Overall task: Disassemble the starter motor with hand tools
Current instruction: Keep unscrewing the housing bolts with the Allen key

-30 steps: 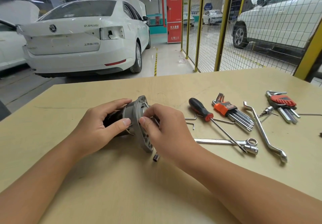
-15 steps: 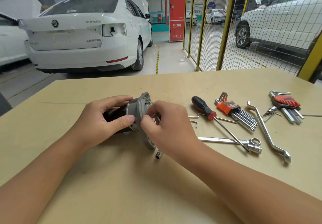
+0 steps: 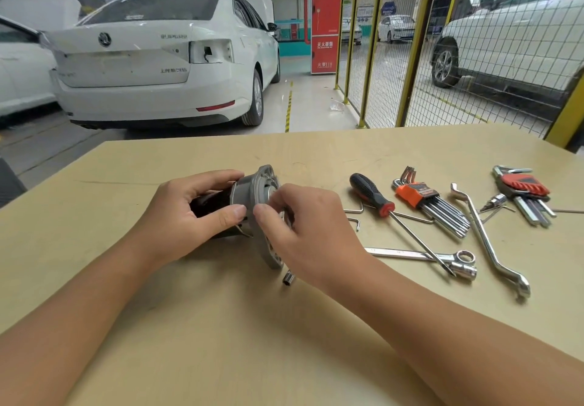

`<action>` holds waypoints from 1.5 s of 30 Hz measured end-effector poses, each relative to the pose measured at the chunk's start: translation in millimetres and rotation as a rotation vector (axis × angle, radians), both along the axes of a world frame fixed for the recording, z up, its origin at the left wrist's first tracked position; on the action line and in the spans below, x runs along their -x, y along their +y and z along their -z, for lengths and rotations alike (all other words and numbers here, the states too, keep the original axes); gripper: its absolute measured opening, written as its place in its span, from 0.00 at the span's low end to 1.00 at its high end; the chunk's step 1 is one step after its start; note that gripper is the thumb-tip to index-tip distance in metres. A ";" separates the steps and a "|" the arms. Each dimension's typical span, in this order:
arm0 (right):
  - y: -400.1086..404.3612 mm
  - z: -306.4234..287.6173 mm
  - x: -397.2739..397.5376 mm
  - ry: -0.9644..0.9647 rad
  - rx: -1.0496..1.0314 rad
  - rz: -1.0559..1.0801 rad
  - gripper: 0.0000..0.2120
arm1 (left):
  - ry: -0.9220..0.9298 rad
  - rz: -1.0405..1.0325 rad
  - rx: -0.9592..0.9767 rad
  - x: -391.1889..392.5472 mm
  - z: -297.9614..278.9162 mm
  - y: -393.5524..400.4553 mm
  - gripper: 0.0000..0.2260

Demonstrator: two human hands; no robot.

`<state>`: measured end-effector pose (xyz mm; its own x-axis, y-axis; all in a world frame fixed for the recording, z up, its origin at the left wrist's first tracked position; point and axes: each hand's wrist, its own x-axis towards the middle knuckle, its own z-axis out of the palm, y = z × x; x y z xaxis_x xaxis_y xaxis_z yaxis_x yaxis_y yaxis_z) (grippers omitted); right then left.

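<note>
- I see a tan plywood table in a garage, a white sedan beyond.
- My left hand grips the starter motor; right hand fingers pinch its end housing.

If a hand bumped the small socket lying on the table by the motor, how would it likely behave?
The small socket is a short metal cylinder lying on its side, so it would probably roll. The table looks smooth, offering little to stop it. It is likely rigid and dense for its size.
</note>
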<state>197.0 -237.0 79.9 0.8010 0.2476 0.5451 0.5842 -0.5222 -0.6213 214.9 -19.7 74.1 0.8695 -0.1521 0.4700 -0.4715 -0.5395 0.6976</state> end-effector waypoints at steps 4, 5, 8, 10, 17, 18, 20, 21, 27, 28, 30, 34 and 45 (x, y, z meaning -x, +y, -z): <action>-1.5 0.2 -0.6 0.010 0.021 -0.049 0.10 | -0.006 -0.004 0.000 1.5 0.1 -1.2 0.23; -2.7 0.1 -1.6 0.019 0.015 -0.064 0.09 | -0.006 -0.006 -0.003 2.0 0.2 -1.3 0.24; -7.5 1.3 -4.4 0.032 0.007 -0.081 0.04 | -0.007 -0.015 -0.018 2.9 0.3 -1.5 0.25; -10.3 2.2 -5.0 0.042 -0.008 -0.089 0.02 | -0.014 -0.018 -0.023 3.0 0.6 -1.6 0.24; -9.5 2.1 -4.0 0.038 -0.043 -0.107 0.06 | -0.038 -0.019 -0.038 2.7 1.4 -0.6 0.24; -8.8 1.9 -4.0 0.029 -0.022 -0.099 0.07 | -0.039 -0.017 -0.035 2.7 1.5 -0.5 0.24; -8.5 1.8 -4.2 0.023 0.003 -0.088 0.08 | -0.044 -0.019 -0.034 2.7 1.4 -0.9 0.24; -9.1 1.9 -4.5 0.027 0.003 -0.088 0.07 | -0.047 -0.021 -0.036 2.7 1.3 -1.2 0.24; -14.0 1.4 -4.8 0.029 -0.021 -0.124 0.03 | -0.046 -0.025 -0.045 3.1 0.7 -2.0 0.23; -14.1 0.7 -4.7 0.018 -0.014 -0.122 0.03 | -0.048 -0.026 -0.046 3.1 0.8 -1.8 0.24; -13.7 -0.3 -4.7 0.002 0.019 -0.119 0.07 | -0.053 -0.027 -0.050 3.2 0.9 -1.1 0.24; -10.8 -1.0 -4.5 -0.058 0.116 -0.121 0.15 | -0.054 -0.024 -0.051 2.1 1.7 0.0 0.24; -13.5 -1.0 -7.2 -0.062 0.085 -0.077 0.12 | -0.050 -0.003 -0.048 4.5 1.2 -0.4 0.28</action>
<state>204.2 -250.5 80.9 0.7436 0.3542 0.5671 0.6601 -0.5240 -0.5382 210.4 -20.0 72.9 0.8454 -0.1732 0.5053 -0.5037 -0.5729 0.6466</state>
